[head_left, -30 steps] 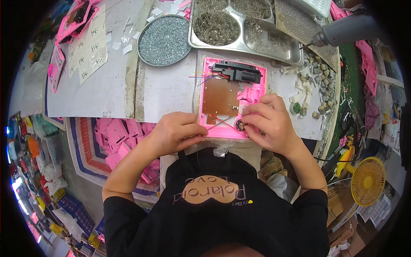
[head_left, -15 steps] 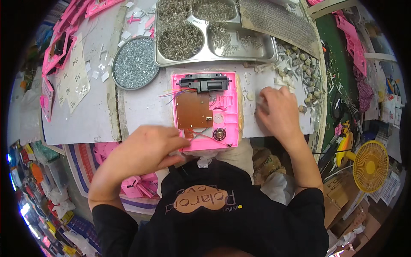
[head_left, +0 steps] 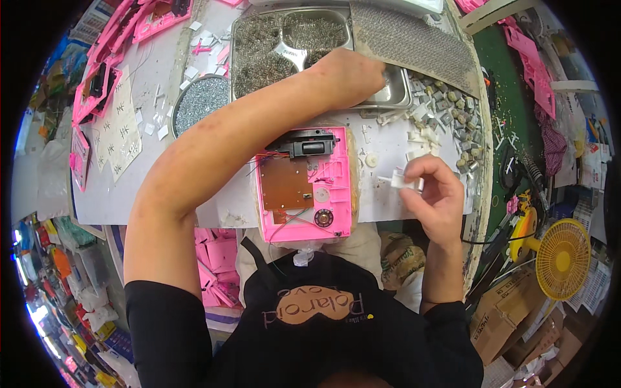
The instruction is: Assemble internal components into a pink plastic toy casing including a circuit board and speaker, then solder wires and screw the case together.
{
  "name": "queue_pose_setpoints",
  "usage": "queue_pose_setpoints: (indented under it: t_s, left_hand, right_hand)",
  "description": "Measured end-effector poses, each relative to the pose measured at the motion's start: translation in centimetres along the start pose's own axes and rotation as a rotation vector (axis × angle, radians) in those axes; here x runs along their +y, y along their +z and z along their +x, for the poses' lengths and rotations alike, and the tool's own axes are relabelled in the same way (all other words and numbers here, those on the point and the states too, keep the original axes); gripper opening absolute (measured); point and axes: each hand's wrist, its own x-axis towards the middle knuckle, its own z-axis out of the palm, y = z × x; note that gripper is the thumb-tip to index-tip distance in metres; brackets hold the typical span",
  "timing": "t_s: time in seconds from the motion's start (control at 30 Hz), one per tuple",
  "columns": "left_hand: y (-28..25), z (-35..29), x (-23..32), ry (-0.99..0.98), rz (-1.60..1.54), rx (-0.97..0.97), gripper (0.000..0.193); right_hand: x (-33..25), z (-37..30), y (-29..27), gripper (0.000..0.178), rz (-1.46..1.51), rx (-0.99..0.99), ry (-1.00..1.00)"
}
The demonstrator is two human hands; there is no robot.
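My right hand (head_left: 440, 202) pinches a small white plastic piece (head_left: 401, 181); my left hand (head_left: 352, 77) is over the silver divided metal tray (head_left: 393, 89), its grip I cannot tell.

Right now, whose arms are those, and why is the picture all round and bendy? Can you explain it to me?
There's no robot here, just a person with two bare hands. They wear a camera on their head, so you look down as they do. Its very wide lens bends straight edges.

On the table lies an open pink case with a brown board inside. Behind it are a metal tray and a dish of small metal bits.

The right hand pinches a white piece. The left hand is over the tray, but I can't tell whether it holds anything.
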Motion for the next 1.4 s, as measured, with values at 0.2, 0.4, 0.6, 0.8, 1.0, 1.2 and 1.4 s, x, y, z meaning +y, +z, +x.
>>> queue_pose_setpoints:
  t_s: [0.2, 0.4, 0.6, 0.8, 1.0, 1.2, 1.4]
  left_hand:
    - [-6.8, -6.5, 4.0, -0.294, -0.377, 0.368, 0.011]
    - [-7.2, -17.6, 13.6, -0.697, -1.697, 0.085, 0.015]
    - [-4.5, -21.2, 16.8, -0.908, -2.182, 0.228, 0.017]
    - [-4.8, -21.3, 17.1, -0.948, -2.127, 0.11, 0.018]
    - [-7.4, -19.6, 14.9, -0.787, -1.985, -0.018, 0.019]
    - [-3.6, -13.7, 11.0, -0.424, -0.291, 0.112, 0.019]
    - [-4.2, -11.3, 11.2, -0.334, -0.16, -0.174, 0.016]
  right_hand:
    - [-0.7, -1.2, 0.3, 0.032, -0.036, 0.12, -0.232]
    - [-3.6, -1.1, 3.5, 0.034, -0.091, -0.133, -0.434]
    - [-3.3, -1.4, 5.5, 0.036, -0.202, -0.29, -0.484]
    - [-3.1, -1.8, 6.4, 0.033, -0.314, -0.34, -0.582]
    - [-2.5, -2.5, 4.1, 0.037, -0.419, -0.3, -0.251]
    - [0.2, -4.3, 2.6, 0.039, 0.364, -0.128, -0.004]
    - [0.4, -4.2, 2.1, 0.04, 0.255, -0.195, -0.135]
